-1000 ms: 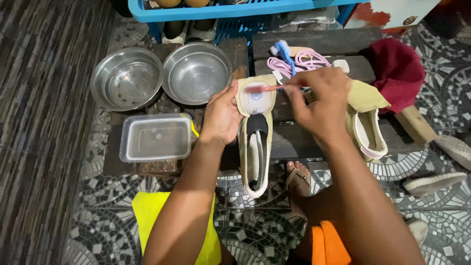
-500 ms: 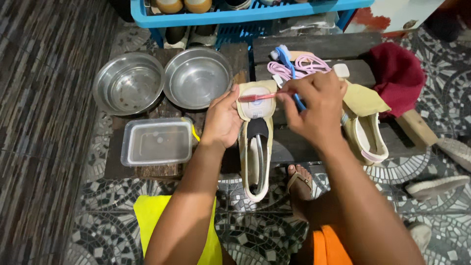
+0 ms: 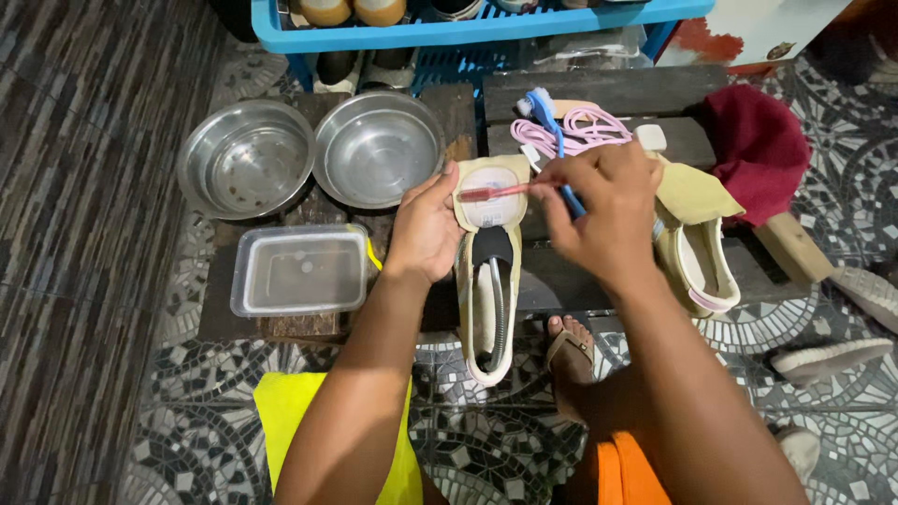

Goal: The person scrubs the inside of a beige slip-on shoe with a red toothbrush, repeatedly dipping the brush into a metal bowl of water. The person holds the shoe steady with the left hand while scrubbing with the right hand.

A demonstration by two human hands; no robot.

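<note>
A cream shoe point(image 3: 488, 281) lies at the centre of the frame, opening up, heel towards the bottom edge. A pink toothbrush point(image 3: 496, 192) lies level across its raised tongue, bristles at the left.

The handle of a pink toothbrush point(image 3: 494, 193) is covered by the right hand point(image 3: 603, 208). Items in a blue crate point(image 3: 449, 33) are cut off at the top edge. A white shoe point(image 3: 875, 297) is cropped at right.

2 bowls point(image 3: 246, 157) left of shoe point(image 3: 487, 271), tub point(image 3: 299, 271) before them, 2nd shoe point(image 3: 694, 238) right.
</note>
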